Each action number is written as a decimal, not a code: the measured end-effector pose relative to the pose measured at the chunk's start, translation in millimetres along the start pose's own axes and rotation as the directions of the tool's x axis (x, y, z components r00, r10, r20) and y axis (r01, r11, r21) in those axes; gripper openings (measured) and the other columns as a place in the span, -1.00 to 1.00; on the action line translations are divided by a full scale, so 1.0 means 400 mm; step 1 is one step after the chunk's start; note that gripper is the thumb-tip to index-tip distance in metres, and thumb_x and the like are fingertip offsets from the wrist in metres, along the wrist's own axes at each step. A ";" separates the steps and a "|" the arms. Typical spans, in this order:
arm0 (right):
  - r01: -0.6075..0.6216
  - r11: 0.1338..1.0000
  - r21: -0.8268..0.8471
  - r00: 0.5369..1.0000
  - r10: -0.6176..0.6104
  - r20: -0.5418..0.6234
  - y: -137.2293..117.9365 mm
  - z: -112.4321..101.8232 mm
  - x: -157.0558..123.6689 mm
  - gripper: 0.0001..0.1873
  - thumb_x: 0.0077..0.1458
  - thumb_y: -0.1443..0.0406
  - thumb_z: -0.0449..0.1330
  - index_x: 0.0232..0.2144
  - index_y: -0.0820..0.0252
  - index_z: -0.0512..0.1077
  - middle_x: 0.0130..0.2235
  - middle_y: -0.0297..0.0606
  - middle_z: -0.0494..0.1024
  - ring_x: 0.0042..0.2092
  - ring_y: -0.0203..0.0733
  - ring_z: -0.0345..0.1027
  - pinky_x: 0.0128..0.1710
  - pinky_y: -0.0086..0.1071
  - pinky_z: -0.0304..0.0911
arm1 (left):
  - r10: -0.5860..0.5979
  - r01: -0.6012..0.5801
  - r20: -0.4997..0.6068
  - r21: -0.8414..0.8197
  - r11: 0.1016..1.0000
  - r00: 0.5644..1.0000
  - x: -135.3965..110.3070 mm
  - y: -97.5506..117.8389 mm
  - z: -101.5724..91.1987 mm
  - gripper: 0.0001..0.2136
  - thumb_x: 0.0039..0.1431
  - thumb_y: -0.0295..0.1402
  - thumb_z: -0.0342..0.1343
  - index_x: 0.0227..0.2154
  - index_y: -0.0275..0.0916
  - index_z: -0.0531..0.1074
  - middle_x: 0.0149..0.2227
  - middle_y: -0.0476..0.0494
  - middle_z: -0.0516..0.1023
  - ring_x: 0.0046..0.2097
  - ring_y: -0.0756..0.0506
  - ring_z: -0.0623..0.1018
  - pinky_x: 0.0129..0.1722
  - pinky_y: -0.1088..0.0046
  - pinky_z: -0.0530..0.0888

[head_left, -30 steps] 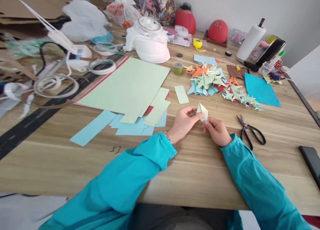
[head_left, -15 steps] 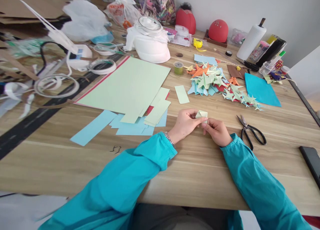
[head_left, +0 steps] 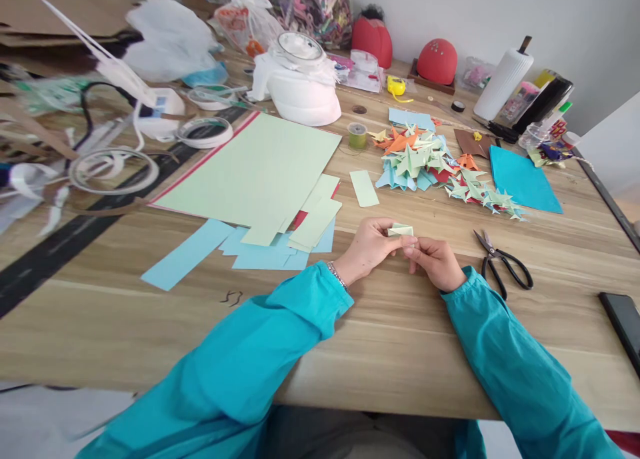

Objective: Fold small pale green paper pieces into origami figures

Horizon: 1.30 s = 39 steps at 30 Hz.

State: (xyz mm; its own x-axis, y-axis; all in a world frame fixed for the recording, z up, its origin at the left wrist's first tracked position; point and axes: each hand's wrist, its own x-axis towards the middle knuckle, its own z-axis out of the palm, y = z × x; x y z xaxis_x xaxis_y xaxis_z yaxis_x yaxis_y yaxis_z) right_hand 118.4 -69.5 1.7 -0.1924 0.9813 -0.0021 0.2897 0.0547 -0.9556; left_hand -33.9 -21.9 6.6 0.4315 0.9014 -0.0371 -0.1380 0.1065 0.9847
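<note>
A small piece of folded pale green paper (head_left: 401,230) is held up between both hands over the table. My left hand (head_left: 371,247) pinches it from the left, thumb along its near side. Closed at the right end of the same paper is my right hand (head_left: 434,260), its thumb and fingertips meeting the left thumb. The fingers hide the paper's lower part. Beyond the hands lies a single pale green strip (head_left: 364,188). Black-handled scissors (head_left: 503,259) rest to the right of my right hand, blades slightly apart.
Folded paper stars (head_left: 415,159) in several colours are heaped behind the hands. Left of them lie a large pale green sheet (head_left: 255,172), green strips and blue strips (head_left: 187,254). A thread spool (head_left: 357,136), blue cloth-like square (head_left: 525,179) and phone (head_left: 623,326) also occupy the table.
The folded green paper has tilted and now looks flatter, with its upper edge lower. Both hands stay in nearly the same place, still gripping it.
</note>
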 end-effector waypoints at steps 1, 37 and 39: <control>-0.003 1.000 -0.009 1.000 0.003 -0.005 -0.001 0.000 0.000 -0.57 0.03 -0.01 0.13 -0.61 0.21 0.39 -0.64 -0.35 0.42 -0.58 -0.34 0.16 -0.53 -0.43 0.08 | -0.007 0.007 -0.013 -0.006 1.000 1.000 0.000 0.002 0.002 -0.78 -0.23 -0.27 0.32 -0.57 -0.33 0.49 -0.58 -0.03 0.44 -0.57 0.06 0.32 -0.60 0.52 0.26; 0.016 0.999 0.034 0.975 -0.008 -0.221 -0.015 0.002 0.006 -0.58 0.06 0.03 0.13 -0.65 0.20 0.36 -0.64 -0.34 0.42 -0.56 -0.34 0.22 -0.50 -0.43 0.18 | -0.036 0.037 0.005 -0.220 0.975 0.999 -0.001 0.012 0.004 -0.84 -0.07 -0.33 0.22 -0.58 -0.34 0.50 -0.56 -0.07 0.49 -0.46 -0.01 0.47 -0.38 0.45 0.44; 0.016 0.999 0.032 0.975 -0.009 -0.222 -0.014 0.003 0.006 -0.59 0.06 0.04 0.13 -0.64 0.20 0.36 -0.64 -0.34 0.42 -0.57 -0.34 0.21 -0.51 -0.44 0.18 | -0.043 0.045 0.014 -0.255 0.966 0.999 -0.001 0.012 0.004 -0.86 -0.08 -0.36 0.22 -0.59 -0.34 0.49 -0.55 -0.07 0.49 -0.45 0.00 0.48 -0.35 0.44 0.44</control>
State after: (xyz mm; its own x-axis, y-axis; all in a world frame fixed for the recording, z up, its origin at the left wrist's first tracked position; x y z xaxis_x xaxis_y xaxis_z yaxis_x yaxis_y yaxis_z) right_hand 115.3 -67.6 6.9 0.0184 0.9972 0.0721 0.2564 0.0650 -0.9644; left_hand -33.3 -22.5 11.5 0.4493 0.8901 -0.0769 -0.3413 0.2505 0.9059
